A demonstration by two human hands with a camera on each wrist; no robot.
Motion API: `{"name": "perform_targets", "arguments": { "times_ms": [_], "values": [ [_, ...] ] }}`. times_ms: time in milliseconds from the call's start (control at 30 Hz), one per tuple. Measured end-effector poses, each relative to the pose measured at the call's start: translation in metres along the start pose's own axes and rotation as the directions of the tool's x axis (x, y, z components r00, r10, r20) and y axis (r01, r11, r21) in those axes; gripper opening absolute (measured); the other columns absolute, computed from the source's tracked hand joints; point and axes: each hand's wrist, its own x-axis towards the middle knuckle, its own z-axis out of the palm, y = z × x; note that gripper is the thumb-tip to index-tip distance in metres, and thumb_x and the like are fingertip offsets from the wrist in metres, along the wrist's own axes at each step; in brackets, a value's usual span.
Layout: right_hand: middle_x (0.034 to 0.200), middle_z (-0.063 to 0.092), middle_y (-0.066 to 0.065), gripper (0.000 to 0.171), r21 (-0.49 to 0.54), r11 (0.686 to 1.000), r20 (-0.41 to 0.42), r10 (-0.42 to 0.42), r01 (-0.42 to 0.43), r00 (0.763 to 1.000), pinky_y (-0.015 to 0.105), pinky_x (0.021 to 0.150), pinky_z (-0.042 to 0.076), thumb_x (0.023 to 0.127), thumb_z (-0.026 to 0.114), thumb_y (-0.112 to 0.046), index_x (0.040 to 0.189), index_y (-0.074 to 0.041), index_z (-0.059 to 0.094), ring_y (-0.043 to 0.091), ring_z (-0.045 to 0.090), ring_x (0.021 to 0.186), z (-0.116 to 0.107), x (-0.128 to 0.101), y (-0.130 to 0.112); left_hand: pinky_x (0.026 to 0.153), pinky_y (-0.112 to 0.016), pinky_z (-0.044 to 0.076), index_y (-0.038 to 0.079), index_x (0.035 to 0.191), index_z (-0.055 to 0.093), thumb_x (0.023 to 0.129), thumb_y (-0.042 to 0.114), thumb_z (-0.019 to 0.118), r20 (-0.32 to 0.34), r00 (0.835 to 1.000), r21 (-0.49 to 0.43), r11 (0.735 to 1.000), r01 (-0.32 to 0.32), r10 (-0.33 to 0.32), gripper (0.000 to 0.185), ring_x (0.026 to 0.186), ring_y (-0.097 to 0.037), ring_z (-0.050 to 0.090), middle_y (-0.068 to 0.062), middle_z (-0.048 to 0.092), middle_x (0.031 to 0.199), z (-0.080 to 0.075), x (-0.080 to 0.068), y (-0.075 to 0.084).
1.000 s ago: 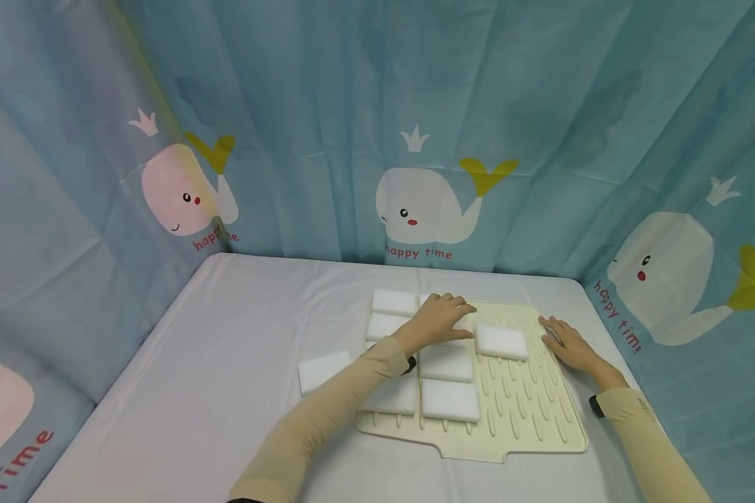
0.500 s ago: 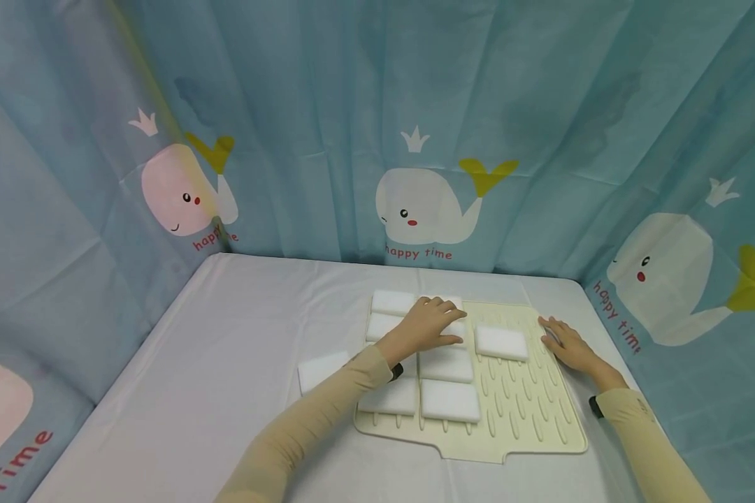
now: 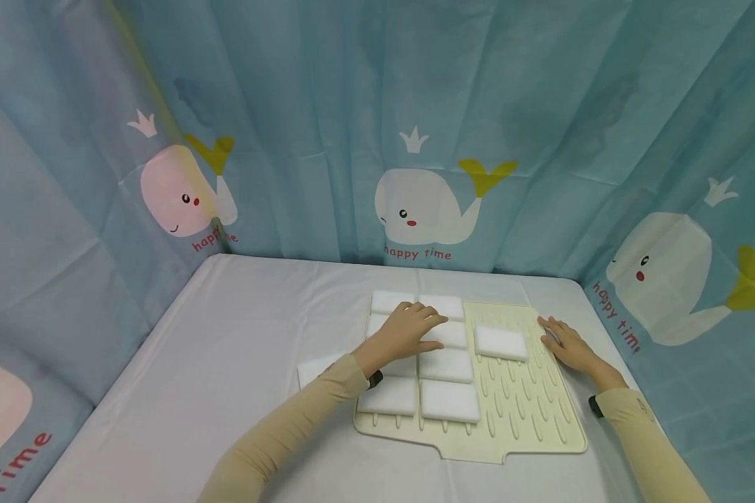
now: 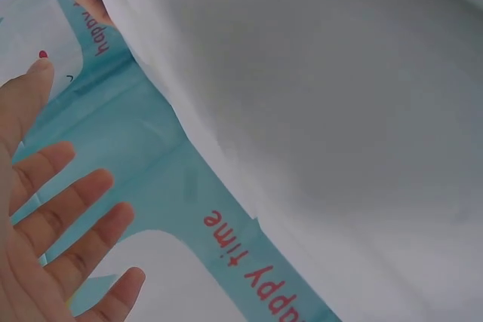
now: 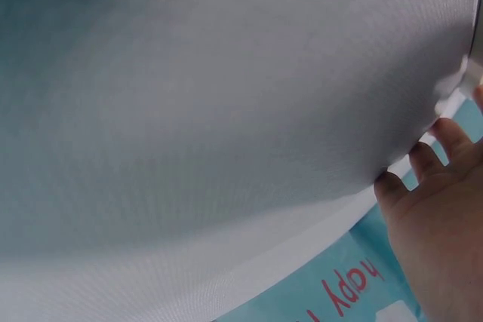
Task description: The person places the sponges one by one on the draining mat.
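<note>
A cream ribbed mat [image 3: 528,412] lies on the white table, with several white sponge blocks on its left half. One white sponge [image 3: 500,342] lies apart on the mat's upper middle. My left hand [image 3: 412,327] hovers flat over the left blocks with spread, straight fingers [image 4: 72,209], holding nothing. Another sponge [image 3: 314,368] lies off the mat, partly hidden by my left forearm. My right hand [image 3: 563,342] rests flat on the mat's right edge, fingers [image 5: 434,152] straight.
The table [image 3: 226,363] is covered in white cloth. Blue curtains with whale prints [image 3: 421,202] close in the back and both sides. The table's right edge [image 3: 604,314] runs close to my right hand.
My left hand has drawn back leftward from the lone sponge to above the left blocks. The sponge stays where it lay. My right hand has not moved.
</note>
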Motion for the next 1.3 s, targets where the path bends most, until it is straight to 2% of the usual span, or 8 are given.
{"name": "perform_targets", "arguments": {
  "times_ms": [333,633,1033,1300],
  "values": [
    [0.142,0.020,0.038,0.054,-0.004,1.000,0.005,0.017,-0.017,1.000,0.073,0.095,0.015,0.098,0.044,-0.027,0.141,0.002,0.030,0.059,0.016,0.127,0.001,0.000,0.001,0.097,-0.038,0.041,0.026,0.130,0.051,0.087,0.056,0.053,0.033,0.998,0.008,0.999,0.044,-0.044,0.052,0.111,-0.015,0.053,0.006,0.057,0.121,-0.001,-0.021,-0.014],
    [0.142,0.019,0.038,0.055,0.009,1.000,0.013,0.023,-0.023,1.000,0.074,0.095,0.014,0.098,0.044,-0.027,0.142,0.003,0.029,0.059,0.015,0.127,0.001,-0.001,0.001,0.096,-0.039,0.041,0.024,0.130,0.052,0.087,0.054,0.055,0.055,0.995,-0.021,0.996,0.085,-0.084,0.053,0.112,-0.018,0.053,0.004,0.057,0.122,-0.004,-0.039,-0.025],
    [0.142,0.020,0.037,0.055,0.015,0.999,0.006,0.034,-0.034,0.999,0.073,0.096,0.014,0.098,0.045,-0.028,0.141,0.003,0.030,0.058,0.015,0.128,0.001,0.000,-0.002,0.093,-0.041,0.043,0.022,0.128,0.055,0.085,0.052,0.058,0.030,0.992,-0.033,0.992,0.121,-0.120,0.052,0.109,-0.019,0.055,0.002,0.058,0.119,-0.010,-0.069,-0.040],
    [0.142,0.020,0.038,0.055,0.008,0.999,0.005,0.036,-0.036,0.999,0.073,0.096,0.014,0.098,0.045,-0.028,0.141,0.004,0.031,0.058,0.016,0.127,-0.001,0.000,-0.006,0.086,-0.043,0.046,0.016,0.124,0.057,0.082,0.047,0.065,-0.026,0.993,-0.063,0.992,0.113,-0.115,0.053,0.102,-0.022,0.056,-0.001,0.060,0.113,-0.008,-0.091,-0.048]
  ]
}}
